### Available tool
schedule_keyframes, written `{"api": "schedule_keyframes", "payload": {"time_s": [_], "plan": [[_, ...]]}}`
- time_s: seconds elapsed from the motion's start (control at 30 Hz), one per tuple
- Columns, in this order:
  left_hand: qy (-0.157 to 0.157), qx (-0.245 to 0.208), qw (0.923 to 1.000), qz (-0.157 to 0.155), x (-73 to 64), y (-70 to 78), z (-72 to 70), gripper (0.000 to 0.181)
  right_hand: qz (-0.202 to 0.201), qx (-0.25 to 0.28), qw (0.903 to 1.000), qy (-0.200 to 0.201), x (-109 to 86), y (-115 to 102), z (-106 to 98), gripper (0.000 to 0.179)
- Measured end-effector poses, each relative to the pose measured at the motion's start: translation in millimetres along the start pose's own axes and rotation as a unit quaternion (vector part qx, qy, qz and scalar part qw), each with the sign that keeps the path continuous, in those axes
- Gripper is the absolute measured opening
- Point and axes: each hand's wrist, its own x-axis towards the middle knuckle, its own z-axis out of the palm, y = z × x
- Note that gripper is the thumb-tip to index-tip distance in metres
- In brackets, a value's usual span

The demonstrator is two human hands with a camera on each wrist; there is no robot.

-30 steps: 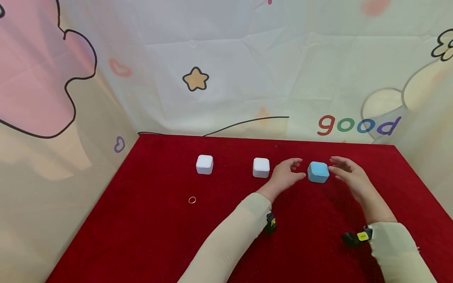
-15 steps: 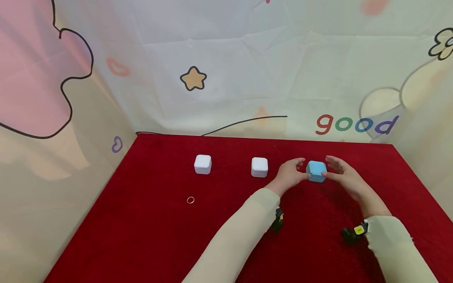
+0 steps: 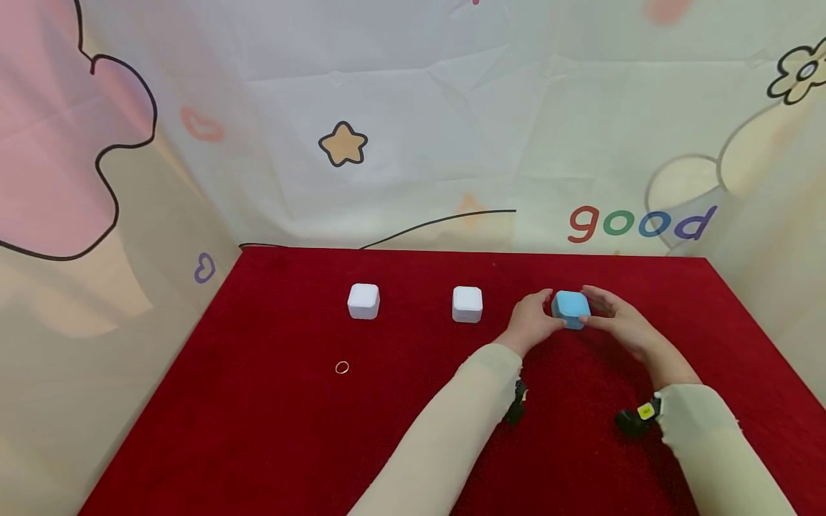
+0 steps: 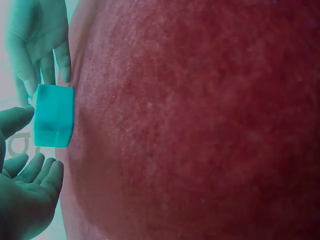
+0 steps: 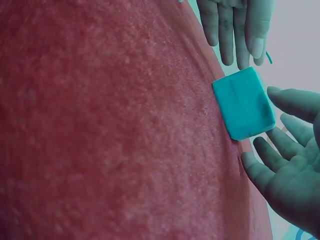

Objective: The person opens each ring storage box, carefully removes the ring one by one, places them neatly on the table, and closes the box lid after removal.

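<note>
A small light-blue box (image 3: 571, 307) with rounded corners sits on the red cloth at the back right. My left hand (image 3: 532, 321) is at its left side, with the thumb by the front corner. From the other side my right hand (image 3: 624, 328) reaches in, its thumb overlapping the front right corner in the head view. Both wrist views show the fingers relaxed and spread around the box (image 4: 54, 117), with a gap below it to the left hand's fingers (image 4: 50, 175). In the right wrist view, the right thumb (image 5: 290, 101) is close to the box's edge.
Two white boxes (image 3: 364, 302) of similar shape stand in line to the left, the nearer one (image 3: 467, 305) not far from my left hand. A thin gold-coloured ring (image 3: 342, 368) lies on the red cloth (image 3: 258, 430). A printed curtain (image 3: 419, 143) rises behind.
Both hands have moved in closer around the blue box, and their thumbs have come to its front corners. The boxes and the ring keep their places while the view shifts slightly.
</note>
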Motion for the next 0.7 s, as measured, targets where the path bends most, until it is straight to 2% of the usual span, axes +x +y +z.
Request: {"api": "schedule_keyframes", "payload": {"time_s": [0.4,0.53,0.7], "plan": [[-0.018,0.023,0.9996,0.002,3.7,-12.8,3.7,0.063,-0.007,-0.011,0.9999,-0.002,6.6,5,5,0.078],[-0.02,0.027,0.9994,-0.004,3.4,-13.7,5.5,0.06,-0.004,-0.026,0.9997,-0.002,7.7,5,7,0.079],[-0.02,0.048,0.9986,0.006,2.8,-13.7,8.3,0.056,-0.002,-0.046,0.9989,0.005,8.3,2,8,0.08]]}}
